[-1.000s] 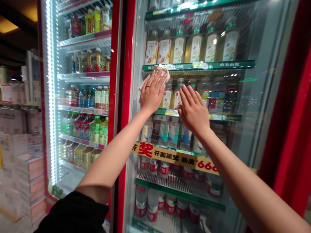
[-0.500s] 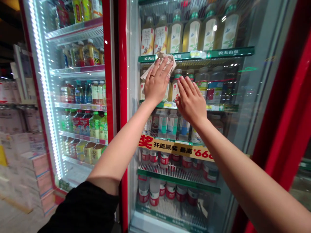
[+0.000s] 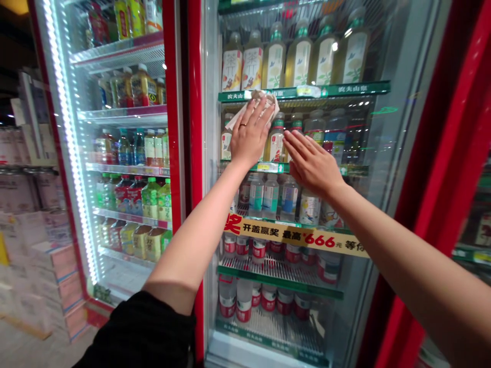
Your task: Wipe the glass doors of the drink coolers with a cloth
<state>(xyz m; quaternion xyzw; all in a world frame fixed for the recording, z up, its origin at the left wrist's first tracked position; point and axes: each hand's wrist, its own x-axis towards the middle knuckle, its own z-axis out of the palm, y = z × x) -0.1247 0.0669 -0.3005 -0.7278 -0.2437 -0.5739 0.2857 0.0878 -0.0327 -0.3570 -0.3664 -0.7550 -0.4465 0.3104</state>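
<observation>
My left hand [image 3: 250,134] lies with outstretched fingers over a crumpled off-white cloth [image 3: 273,105], pressing it against the glass door [image 3: 383,204] of a drinks cooler. A ring shows on one finger. To its right, my right hand [image 3: 315,161] is held at the glass, fingers straight and side by side, pointing up and left, with nothing seen in it. Whether its palm touches the glass is hidden. Behind the door, shelves carry tea bottles [image 3: 274,64] and other drinks.
A yellow promotional strip [image 3: 284,233] runs across the door below my hands. Red frames [image 3: 195,153] border the cooler. On the left stands a second lit cooler [image 3: 130,168] with bottled drinks, and beyond it stacked cartons [image 3: 69,286].
My right hand has shifted right and slightly down, its fingers now slanting more to the left. My left hand and the cloth sit slightly lower and farther right in view.
</observation>
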